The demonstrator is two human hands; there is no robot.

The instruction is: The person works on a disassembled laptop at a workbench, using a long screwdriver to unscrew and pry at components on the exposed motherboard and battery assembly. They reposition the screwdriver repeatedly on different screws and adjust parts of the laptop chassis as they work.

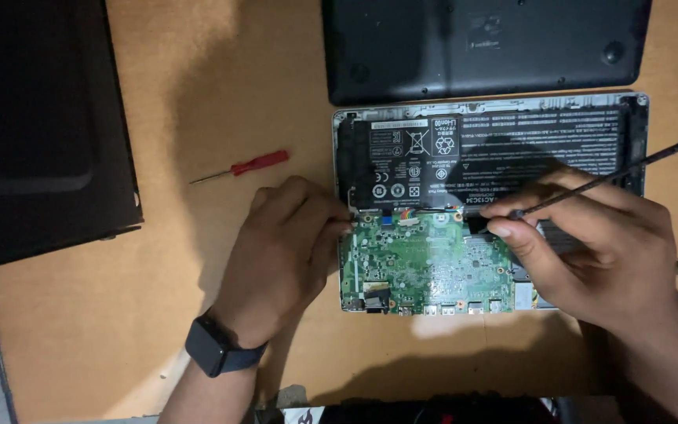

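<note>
Resting at the left edge of an opened laptop (490, 204), the left hand (280, 255) is curled, its fingertips (337, 226) pressed together against the corner where the green circuit board (425, 263) meets the black battery (480, 153). A thin black tool (614, 174) is pinched between thumb and fingers of the right hand (590, 251), its tip set on the board's upper right edge, just beyond the fingertips. A red screwdriver (241, 167) lies on the table (119, 314) beyond the left knuckles. The removed bottom cover (484, 47) lies past the laptop.

Two hands (284, 251), one opened laptop (490, 157), one red screwdriver (241, 167), one wristwatch (215, 347).
</note>
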